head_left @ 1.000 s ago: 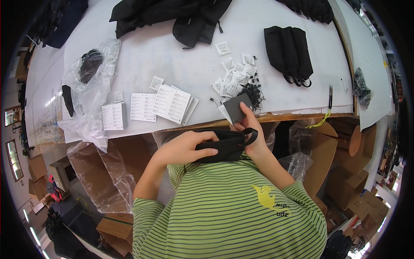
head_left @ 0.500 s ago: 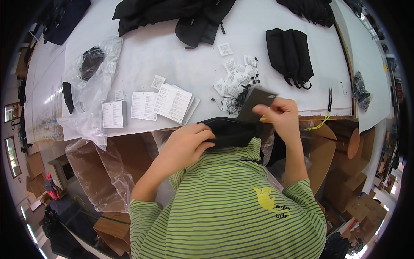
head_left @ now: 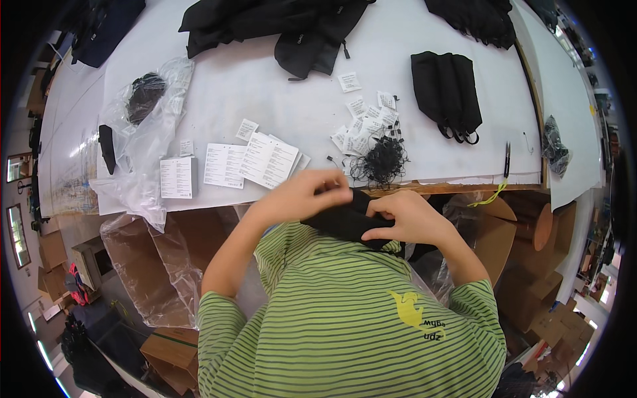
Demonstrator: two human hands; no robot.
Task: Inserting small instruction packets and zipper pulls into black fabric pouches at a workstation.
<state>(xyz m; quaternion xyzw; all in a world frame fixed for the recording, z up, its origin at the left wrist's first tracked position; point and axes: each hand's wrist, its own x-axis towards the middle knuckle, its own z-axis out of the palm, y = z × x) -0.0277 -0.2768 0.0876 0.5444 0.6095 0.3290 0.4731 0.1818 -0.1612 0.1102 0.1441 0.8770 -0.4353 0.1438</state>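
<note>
A black fabric pouch (head_left: 348, 222) is held against my striped shirt at the table's front edge. My right hand (head_left: 415, 219) grips its right side, thumb and fingers closed on the cloth. Over the pouch's upper left edge is my left hand (head_left: 308, 196), its fingers curled together; what they pinch, if anything, is hidden. Just beyond the hands lies a tangle of black cords (head_left: 385, 161) beside several small white printed tags (head_left: 361, 126). Stacks of white printed cards (head_left: 269, 160) lie to the left of them.
A folded black bag (head_left: 446, 93) lies at the right, near dark scissors (head_left: 507, 159) with a yellow cord. Black garments (head_left: 308, 46) lie at the back. Clear plastic wrap (head_left: 149, 146) covers the left side. Cardboard boxes (head_left: 162, 265) stand under the table edge.
The dark flat card that my right hand held is out of sight. That hand has come down onto the pouch, while my left hand has moved up and right over it.
</note>
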